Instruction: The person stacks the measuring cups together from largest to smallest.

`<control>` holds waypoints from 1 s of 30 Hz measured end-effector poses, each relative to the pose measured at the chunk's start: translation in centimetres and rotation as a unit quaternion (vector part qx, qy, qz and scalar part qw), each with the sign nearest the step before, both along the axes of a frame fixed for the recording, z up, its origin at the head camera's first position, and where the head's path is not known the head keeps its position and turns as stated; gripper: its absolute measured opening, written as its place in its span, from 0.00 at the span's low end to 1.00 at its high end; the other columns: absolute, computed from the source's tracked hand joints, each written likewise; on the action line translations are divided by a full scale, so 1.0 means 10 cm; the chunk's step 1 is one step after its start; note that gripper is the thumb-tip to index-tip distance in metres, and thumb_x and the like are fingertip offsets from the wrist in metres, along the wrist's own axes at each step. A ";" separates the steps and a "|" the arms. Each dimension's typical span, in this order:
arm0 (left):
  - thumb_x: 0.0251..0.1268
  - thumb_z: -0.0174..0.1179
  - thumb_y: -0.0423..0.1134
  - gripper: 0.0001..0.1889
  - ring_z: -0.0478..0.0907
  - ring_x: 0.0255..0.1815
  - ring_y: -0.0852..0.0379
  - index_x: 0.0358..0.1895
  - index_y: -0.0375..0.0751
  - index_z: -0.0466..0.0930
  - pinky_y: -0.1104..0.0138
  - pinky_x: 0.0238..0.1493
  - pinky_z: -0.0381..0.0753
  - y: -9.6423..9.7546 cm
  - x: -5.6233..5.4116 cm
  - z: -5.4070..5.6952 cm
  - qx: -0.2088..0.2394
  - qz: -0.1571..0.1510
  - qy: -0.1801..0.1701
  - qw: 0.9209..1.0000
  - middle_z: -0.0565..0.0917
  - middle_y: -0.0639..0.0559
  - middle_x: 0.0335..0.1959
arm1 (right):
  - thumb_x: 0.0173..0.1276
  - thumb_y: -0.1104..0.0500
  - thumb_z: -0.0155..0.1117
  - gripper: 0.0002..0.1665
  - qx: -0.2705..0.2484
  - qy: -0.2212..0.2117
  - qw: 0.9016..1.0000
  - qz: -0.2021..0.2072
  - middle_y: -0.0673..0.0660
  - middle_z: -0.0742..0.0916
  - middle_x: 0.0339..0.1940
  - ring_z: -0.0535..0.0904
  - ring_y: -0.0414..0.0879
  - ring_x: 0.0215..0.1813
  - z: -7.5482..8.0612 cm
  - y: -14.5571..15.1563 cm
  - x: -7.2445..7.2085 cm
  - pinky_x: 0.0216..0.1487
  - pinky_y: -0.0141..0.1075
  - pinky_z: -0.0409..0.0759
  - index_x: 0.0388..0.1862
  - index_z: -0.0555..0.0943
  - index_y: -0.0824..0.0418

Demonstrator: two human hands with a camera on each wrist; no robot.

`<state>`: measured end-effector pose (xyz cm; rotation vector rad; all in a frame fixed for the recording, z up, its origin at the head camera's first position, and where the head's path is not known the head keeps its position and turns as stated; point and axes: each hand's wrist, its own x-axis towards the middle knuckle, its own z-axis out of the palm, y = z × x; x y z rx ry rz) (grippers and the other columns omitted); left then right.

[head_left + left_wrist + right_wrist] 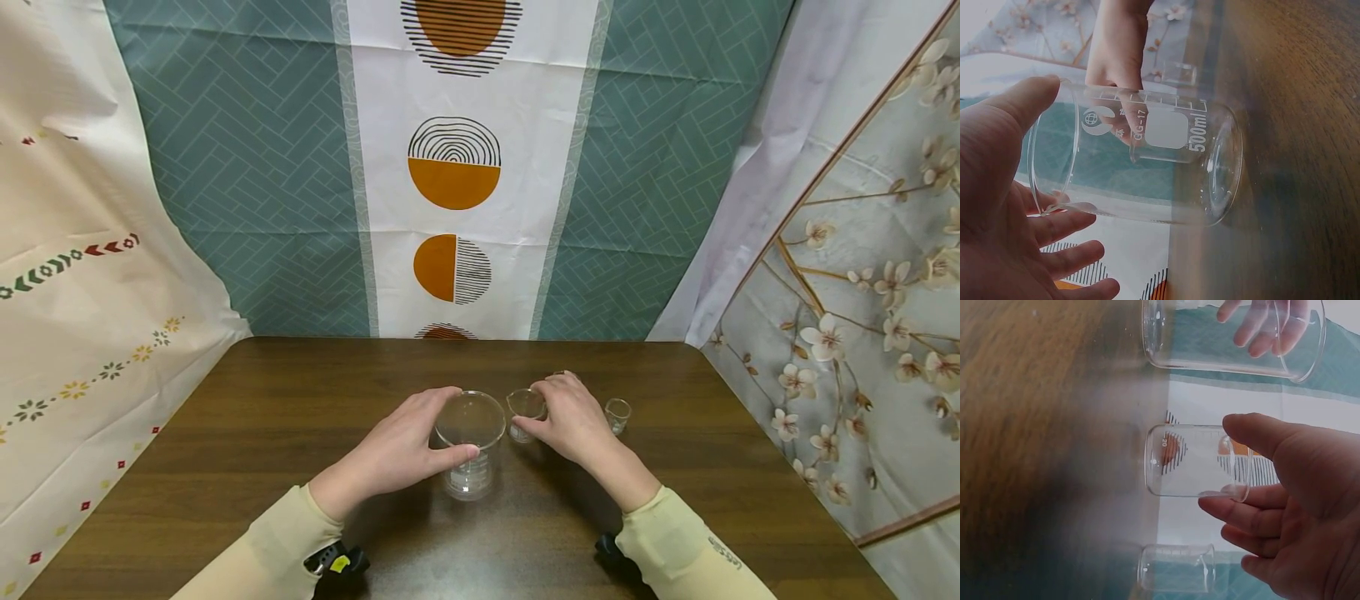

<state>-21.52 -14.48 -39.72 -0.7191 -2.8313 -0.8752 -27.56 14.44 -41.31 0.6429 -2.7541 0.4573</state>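
My left hand (397,446) grips a large glass beaker (470,479) near its rim, thumb on the near side and fingers on the far side. White print on this beaker reads 500ml in the left wrist view. To the right, my right hand (576,421) pinches a smaller glass beaker (1188,465) by its upper part, between thumb and index finger. Both beakers stand upright on the table. The smallest glass beaker (617,414) stands just right of the right hand, apart from it and partly hidden behind it in the head view.
All three beakers are on a dark brown wooden table (315,375), in a row with the largest at left. A teal and white patterned curtain (637,208) hangs behind the table's far edge. Patterned cloths hang at the left and right sides.
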 end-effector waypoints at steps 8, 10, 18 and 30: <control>0.68 0.71 0.71 0.49 0.72 0.78 0.45 0.81 0.43 0.71 0.44 0.73 0.76 0.00 0.00 0.00 0.002 -0.001 0.004 1.000 0.77 0.48 0.77 | 0.64 0.47 0.85 0.30 -0.004 0.029 0.999 0.015 0.56 0.89 0.45 0.83 0.58 0.65 0.01 0.00 0.00 0.84 0.51 0.62 0.54 0.86 0.67; 0.68 0.71 0.71 0.48 0.72 0.78 0.45 0.81 0.43 0.71 0.44 0.73 0.76 0.00 0.00 0.00 0.001 -0.001 0.004 1.000 0.77 0.48 0.77 | 0.63 0.48 0.85 0.30 -0.006 0.035 0.999 0.017 0.58 0.89 0.47 0.82 0.58 0.65 0.02 0.00 0.00 0.84 0.51 0.64 0.54 0.86 0.67; 0.69 0.70 0.71 0.48 0.72 0.78 0.44 0.81 0.43 0.70 0.44 0.72 0.76 0.00 0.00 0.00 -0.001 -0.003 0.005 1.000 0.77 0.48 0.78 | 0.63 0.49 0.85 0.30 -0.025 0.045 0.999 0.018 0.59 0.89 0.51 0.82 0.58 0.66 0.07 -0.01 0.03 0.81 0.50 0.68 0.56 0.86 0.66; 0.68 0.71 0.70 0.47 0.73 0.77 0.45 0.80 0.43 0.71 0.44 0.72 0.76 0.01 -0.01 0.00 0.004 -0.003 0.011 1.000 0.78 0.48 0.76 | 0.63 0.46 0.86 0.32 -0.064 0.054 0.996 0.007 0.55 0.89 0.49 0.81 0.57 0.62 0.19 -0.02 0.09 0.64 0.52 0.80 0.58 0.87 0.63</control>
